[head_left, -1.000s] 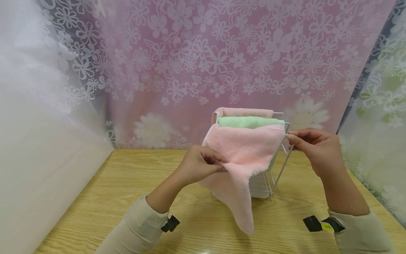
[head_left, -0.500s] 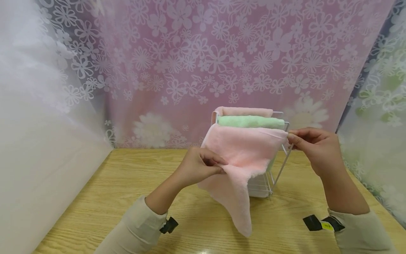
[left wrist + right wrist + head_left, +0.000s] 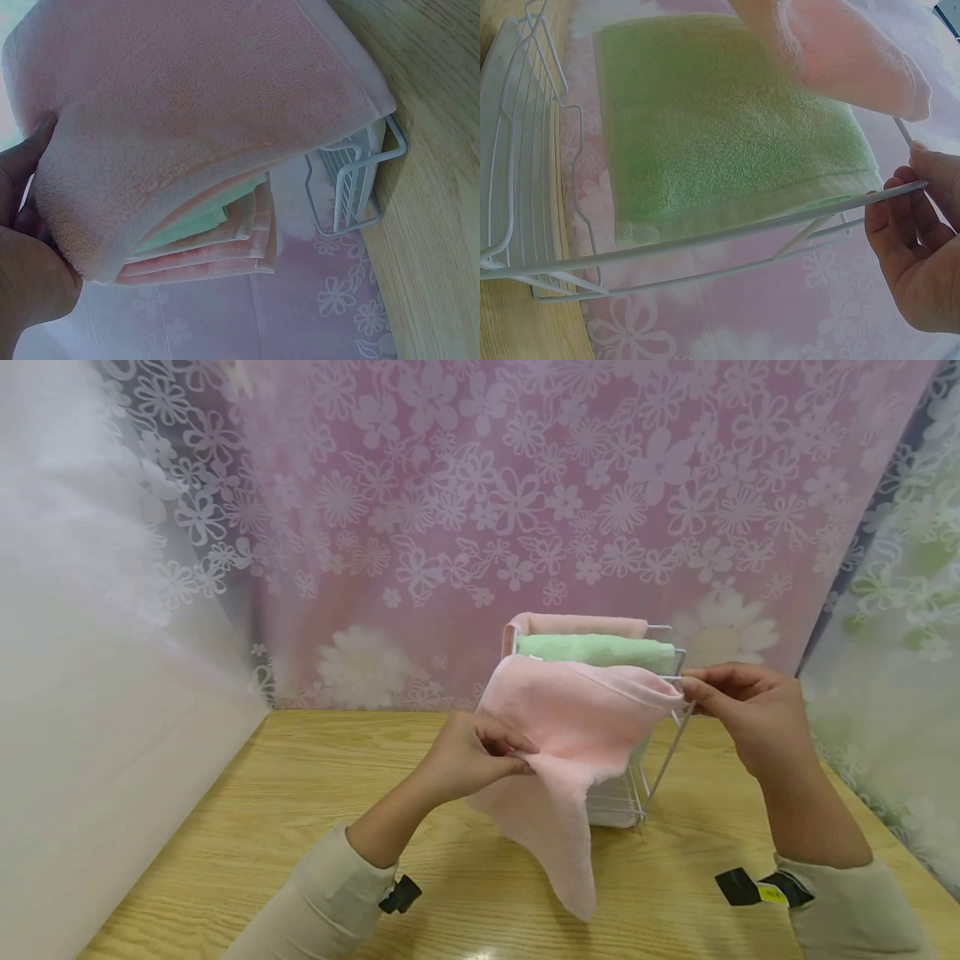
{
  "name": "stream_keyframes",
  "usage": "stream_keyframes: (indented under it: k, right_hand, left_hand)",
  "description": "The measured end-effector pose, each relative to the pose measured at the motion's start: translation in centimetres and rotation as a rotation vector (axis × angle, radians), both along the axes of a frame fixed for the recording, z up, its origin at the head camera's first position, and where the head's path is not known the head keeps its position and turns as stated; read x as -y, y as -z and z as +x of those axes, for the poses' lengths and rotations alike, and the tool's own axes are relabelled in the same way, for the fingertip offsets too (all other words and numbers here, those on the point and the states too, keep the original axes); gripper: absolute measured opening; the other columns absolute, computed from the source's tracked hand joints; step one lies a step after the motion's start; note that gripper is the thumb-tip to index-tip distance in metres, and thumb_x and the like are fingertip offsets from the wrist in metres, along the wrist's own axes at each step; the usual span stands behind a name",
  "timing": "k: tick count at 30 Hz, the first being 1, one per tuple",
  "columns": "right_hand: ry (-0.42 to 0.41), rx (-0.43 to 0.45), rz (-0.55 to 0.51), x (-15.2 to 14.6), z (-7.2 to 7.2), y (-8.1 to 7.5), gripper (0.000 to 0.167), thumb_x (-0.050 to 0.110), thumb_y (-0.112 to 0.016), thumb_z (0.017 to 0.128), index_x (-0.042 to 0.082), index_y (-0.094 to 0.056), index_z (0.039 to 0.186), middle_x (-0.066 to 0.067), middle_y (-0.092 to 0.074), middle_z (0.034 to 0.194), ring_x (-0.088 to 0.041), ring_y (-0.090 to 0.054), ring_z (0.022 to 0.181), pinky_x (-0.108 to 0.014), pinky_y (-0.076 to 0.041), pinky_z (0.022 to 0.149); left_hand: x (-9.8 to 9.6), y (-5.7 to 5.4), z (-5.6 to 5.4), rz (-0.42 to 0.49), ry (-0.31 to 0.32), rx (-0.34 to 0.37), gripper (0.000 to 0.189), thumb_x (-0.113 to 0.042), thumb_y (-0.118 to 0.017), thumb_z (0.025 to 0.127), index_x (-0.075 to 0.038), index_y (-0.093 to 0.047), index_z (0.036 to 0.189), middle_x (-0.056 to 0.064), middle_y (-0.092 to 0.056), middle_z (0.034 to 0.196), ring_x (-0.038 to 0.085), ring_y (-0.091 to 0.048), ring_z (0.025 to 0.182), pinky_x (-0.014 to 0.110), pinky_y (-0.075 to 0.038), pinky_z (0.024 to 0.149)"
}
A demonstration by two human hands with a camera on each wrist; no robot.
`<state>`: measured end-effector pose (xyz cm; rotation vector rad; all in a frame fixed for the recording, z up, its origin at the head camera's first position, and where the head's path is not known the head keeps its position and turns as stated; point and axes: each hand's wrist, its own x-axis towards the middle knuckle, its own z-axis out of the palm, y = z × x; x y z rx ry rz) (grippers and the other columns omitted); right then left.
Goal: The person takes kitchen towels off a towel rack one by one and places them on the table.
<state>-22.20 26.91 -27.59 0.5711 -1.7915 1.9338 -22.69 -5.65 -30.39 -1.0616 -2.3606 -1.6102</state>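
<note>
The pink towel (image 3: 592,706) hangs at the front of the white wire rack (image 3: 670,753), which stands on the desk (image 3: 262,827). Its upper edge runs left to right along the front bar (image 3: 671,677), while its free part drops toward the person and narrows to a drooping point. The left hand (image 3: 474,758) is the nearer one: its fingers pinch a fold on the towel's front face, so most of the cloth lies above them and to their right. The right hand (image 3: 757,710) has its fingers pinched on the bar's right end; the towel's upper right corner lies just to their left, apart from them, in a loose loop beside the bar's exposed tip. What matters is that bare stretch of bar between the corner and the right fingers. Whether the corner wraps the bar or only lies beside it is hard to tell, even from the right wrist. Behind, a green towel (image 3: 600,648) and a rear pink towel (image 3: 585,625) hang roughly parallel to the front one
</note>
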Motion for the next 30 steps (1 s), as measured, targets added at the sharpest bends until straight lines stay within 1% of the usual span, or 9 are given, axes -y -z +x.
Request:
stream_keyframes:
  k: [4, 7, 11, 14, 17, 22, 25, 30]
  right_hand:
    - [0.01, 0.003, 0.001, -0.1, 0.2, 0.0, 0.007, -0.009, -0.069, 0.085, -0.011, -0.072, 0.092, -0.006, -0.071, 0.079, -0.014, -0.067, 0.065, -0.024, -0.057, 0.063]
    - [0.005, 0.01, -0.004, -0.1, 0.2, 0.1, 0.008, -0.007, -0.07, 0.085, -0.011, -0.072, 0.092, -0.005, -0.071, 0.078, -0.014, -0.067, 0.066, -0.024, -0.057, 0.063]
    - [-0.008, 0.016, -0.004, -0.2, 0.3, 0.1, 0.008, -0.006, -0.069, 0.086, -0.009, -0.072, 0.093, -0.005, -0.07, 0.079, -0.014, -0.067, 0.068, -0.024, -0.057, 0.064]
    - [0.003, 0.02, 0.015, -0.1, 0.3, 0.0, 0.01, -0.002, -0.071, 0.086, -0.008, -0.073, 0.094, -0.006, -0.07, 0.08, -0.014, -0.067, 0.07, -0.023, -0.057, 0.064]
    - [0.022, 0.031, 0.032, -0.1, 0.2, 0.0, 0.011, 0.001, -0.072, 0.086, -0.007, -0.073, 0.094, -0.005, -0.069, 0.081, -0.013, -0.067, 0.071, -0.023, -0.056, 0.064]
    - [0.038, 0.044, 0.033, -0.1, 0.2, 0.1, 0.01, 0.003, -0.073, 0.086, -0.005, -0.074, 0.093, -0.003, -0.069, 0.08, -0.012, -0.067, 0.071, -0.021, -0.056, 0.063]
    - [0.044, 0.035, 0.029, -0.1, 0.2, 0.1, 0.009, 0.001, -0.073, 0.085, -0.005, -0.074, 0.092, -0.003, -0.07, 0.079, -0.012, -0.067, 0.07, -0.022, -0.056, 0.062]
    - [0.029, 0.01, 0.023, -0.2, 0.2, 0.2, 0.007, -0.004, -0.071, 0.086, -0.008, -0.073, 0.091, -0.003, -0.07, 0.078, -0.013, -0.066, 0.068, -0.023, -0.056, 0.062]
  left_hand:
    - [0.1, 0.0, 0.0, 0.0, 0.005, -0.009, 0.013, 0.003, -0.08, 0.076, -0.003, -0.079, 0.087, 0.003, -0.072, 0.074, 0.006, -0.065, 0.06, 0.022, -0.051, 0.054]
    - [0.3, 0.1, 0.0, -0.002, 0.009, -0.007, 0.013, 0.003, -0.079, 0.077, -0.004, -0.079, 0.087, 0.003, -0.072, 0.075, 0.007, -0.064, 0.06, 0.021, -0.05, 0.053]
    - [0.5, 0.3, 0.1, 0.007, 0.019, -0.014, 0.013, 0.004, -0.079, 0.076, -0.002, -0.079, 0.088, 0.004, -0.073, 0.078, 0.007, -0.065, 0.062, 0.023, -0.052, 0.055]
    - [0.7, 0.5, 0.2, 0.009, 0.022, -0.017, 0.013, 0.004, -0.08, 0.076, -0.001, -0.078, 0.088, 0.005, -0.073, 0.08, 0.007, -0.066, 0.064, 0.024, -0.054, 0.056]
    - [0.8, 0.6, 0.3, -0.008, 0.011, -0.016, 0.012, 0.003, -0.08, 0.076, -0.003, -0.078, 0.087, 0.004, -0.073, 0.08, 0.006, -0.065, 0.063, 0.023, -0.052, 0.056]
    - [0.9, 0.8, 0.3, -0.053, -0.022, -0.017, 0.011, -0.001, -0.082, 0.076, -0.006, -0.08, 0.086, 0.001, -0.074, 0.08, 0.007, -0.064, 0.06, 0.022, -0.048, 0.051]
    - [1.0, 0.9, 0.2, -0.076, -0.041, -0.01, 0.011, -0.003, -0.082, 0.076, -0.008, -0.08, 0.085, 0.0, -0.074, 0.079, 0.007, -0.066, 0.062, 0.023, -0.049, 0.052]
    - [1.3, 0.9, -0.1, -0.076, -0.055, 0.008, 0.011, -0.004, -0.082, 0.076, -0.009, -0.08, 0.086, 0.0, -0.074, 0.079, 0.008, -0.067, 0.064, 0.025, -0.052, 0.055]
